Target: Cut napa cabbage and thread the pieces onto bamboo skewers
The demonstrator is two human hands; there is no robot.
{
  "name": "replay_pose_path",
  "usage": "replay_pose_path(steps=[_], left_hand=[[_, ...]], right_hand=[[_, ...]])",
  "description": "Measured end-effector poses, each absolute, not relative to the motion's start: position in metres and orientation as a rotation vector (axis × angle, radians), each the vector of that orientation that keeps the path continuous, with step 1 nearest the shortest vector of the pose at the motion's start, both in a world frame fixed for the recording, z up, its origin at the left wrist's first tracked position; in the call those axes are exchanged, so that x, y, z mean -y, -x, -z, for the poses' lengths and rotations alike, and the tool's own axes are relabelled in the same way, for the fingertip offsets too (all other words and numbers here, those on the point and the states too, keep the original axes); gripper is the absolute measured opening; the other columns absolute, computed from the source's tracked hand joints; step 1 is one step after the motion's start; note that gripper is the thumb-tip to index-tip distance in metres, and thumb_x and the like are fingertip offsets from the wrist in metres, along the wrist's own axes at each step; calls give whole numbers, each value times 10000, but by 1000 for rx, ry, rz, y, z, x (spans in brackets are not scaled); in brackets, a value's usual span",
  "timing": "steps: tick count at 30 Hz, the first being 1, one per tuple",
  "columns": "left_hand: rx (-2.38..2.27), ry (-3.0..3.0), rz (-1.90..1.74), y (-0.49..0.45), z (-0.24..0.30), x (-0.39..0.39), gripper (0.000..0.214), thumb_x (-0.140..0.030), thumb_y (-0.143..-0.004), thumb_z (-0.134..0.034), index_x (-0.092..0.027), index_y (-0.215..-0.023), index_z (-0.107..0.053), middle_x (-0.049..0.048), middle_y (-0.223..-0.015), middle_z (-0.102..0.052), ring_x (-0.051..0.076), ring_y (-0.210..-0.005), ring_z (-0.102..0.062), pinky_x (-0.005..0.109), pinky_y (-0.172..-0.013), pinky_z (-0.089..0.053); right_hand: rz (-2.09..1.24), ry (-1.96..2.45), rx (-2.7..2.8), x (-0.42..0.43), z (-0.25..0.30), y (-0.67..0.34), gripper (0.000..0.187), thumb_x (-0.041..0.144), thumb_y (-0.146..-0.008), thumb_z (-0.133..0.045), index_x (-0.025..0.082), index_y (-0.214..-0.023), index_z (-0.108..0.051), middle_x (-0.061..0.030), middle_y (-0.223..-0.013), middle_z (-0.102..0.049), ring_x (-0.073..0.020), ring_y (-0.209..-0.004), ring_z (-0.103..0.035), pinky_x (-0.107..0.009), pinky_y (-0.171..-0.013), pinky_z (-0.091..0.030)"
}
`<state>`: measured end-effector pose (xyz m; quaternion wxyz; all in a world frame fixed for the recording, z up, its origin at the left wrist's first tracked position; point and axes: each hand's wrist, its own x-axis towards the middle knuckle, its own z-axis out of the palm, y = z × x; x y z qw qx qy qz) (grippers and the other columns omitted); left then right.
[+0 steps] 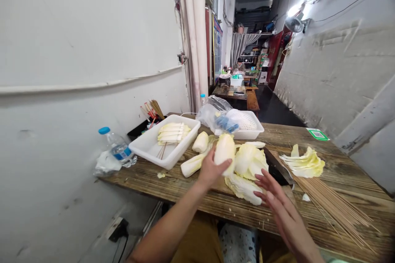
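My left hand [212,170] is wrapped round a small napa cabbage [224,152], holding it upright above the table. My right hand [274,197] holds nothing; its fingers are spread beside loose cabbage leaves [250,160]. A long pale cabbage piece [245,189] lies just left of those fingers. Behind my left hand are a cabbage chunk [200,142] and another narrow cabbage piece [191,166]. To the right of the leaves rests a dark-bladed knife [279,167], partly hidden. Further right, cut leaf strips [305,162] lie beside a bundle of thin wooden skewers [336,205].
At the left, a white tray [145,153] holds skewered cabbage strips. Behind it sits a black box [138,130] of sticks; a water bottle [121,148] stands nearby. Plastic bags [212,114] and a second white tray [251,132] are at the back. A person [239,65] sits far off.
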<state>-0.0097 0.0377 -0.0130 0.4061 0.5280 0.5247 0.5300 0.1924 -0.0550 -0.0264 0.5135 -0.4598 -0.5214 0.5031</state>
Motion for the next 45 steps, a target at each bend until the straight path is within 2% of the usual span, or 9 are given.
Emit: replay_pose_path(steps=[3, 7, 10, 14, 20, 24, 27, 32, 45], left_hand=[[-1839, -1598, -1320, 45, 9, -78, 743, -409, -637, -721, -149, -1277, -448, 153, -1226, -564, 317, -1143, -518, 414, -969, -403], [-2049, -1872, -1049, 62, 16, -123, 732, -395, -712, -644, -133, -1329, -353, 178, -1251, -534, 318, -1162, -500, 391, -956, -391], [-2156, -1998, -888, 54, 29, -146, 716, -379, -753, -595, -100, -1348, -312, 205, -1235, -517, 335, -1158, -483, 405, -950, -375], [-2216, -2146, -723, 36, 42, -160, 711, -390, -786, -552, -76, -1367, -290, 230, -1291, -450, 375, -1199, -408, 453, -968, -338], [-2123, -2252, -830, 20, 47, -124, 603, -402, -876, -409, -110, -1393, -305, 193, -1456, -277, 346, -1349, -216, 496, -1069, -205], [-1062, -2832, -538, 1, 59, -71, 582, -538, -782, -543, -312, -1312, -459, 37, -1467, -327, 274, -1388, -180, 449, -1135, -71], [-639, -2879, -407, -16, 69, -53, 558, -525, -776, -576, -373, -1299, -454, 2, -1457, -354, 244, -1388, -202, 471, -1136, -32], [-730, -2943, -485, -37, 76, -74, 442, -472, -828, -546, -326, -1245, -516, 35, -1460, -349, 234, -1400, -159, 518, -1119, 45], [-829, -2936, -621, -67, 79, -112, 324, -458, -855, -505, -232, -1057, -621, 105, -1404, -422, 263, -1355, -280, 549, -1111, -7]], right_hand=[[-836, 1428, 1398, 49, 39, -225, 523, 499, -822, -522, 252, -1277, -452, -113, -1338, -461, -284, -1189, -465, -464, -980, -387], [82, 1792, 1690, 51, 71, -268, 501, 463, -837, -437, 115, -1187, -516, -209, -1184, -516, -361, -1116, -484, -535, -943, -373], [409, 1985, 1765, 57, 94, -280, 458, 389, -877, -381, 76, -1183, -514, -258, -1171, -511, -394, -1113, -476, -543, -841, -421], [392, 2063, 1815, 55, 108, -280, 396, 327, -887, -387, 100, -1194, -493, -241, -1143, -552, -377, -1080, -501, -508, -752, -449], [222, 2032, 1957, 37, 103, -278, 405, 267, -863, -446, 97, -1231, -452, -161, -1002, -614, -275, -948, -567, -397, -802, -438], [140, 2044, 2009, 24, 94, -273, 450, 202, -809, -493, 77, -1239, -454, -176, -984, -632, -266, -902, -587, -380, -784, -428], [91, 2053, 2056, 15, 85, -271, 543, 172, -755, -533, 64, -1276, -430, -176, -990, -662, -241, -851, -622, -328, -732, -434], [123, 2124, 2065, 17, 66, -280, 572, 238, -754, -533, 63, -1292, -447, -120, -774, -702, -243, -698, -652, -297, -594, -430], [462, 2163, 2134, 36, 36, -309, 445, 165, -776, -530, 135, -1218, -570, -118, -731, -655, -272, -730, -617, -323, -571, -419]])
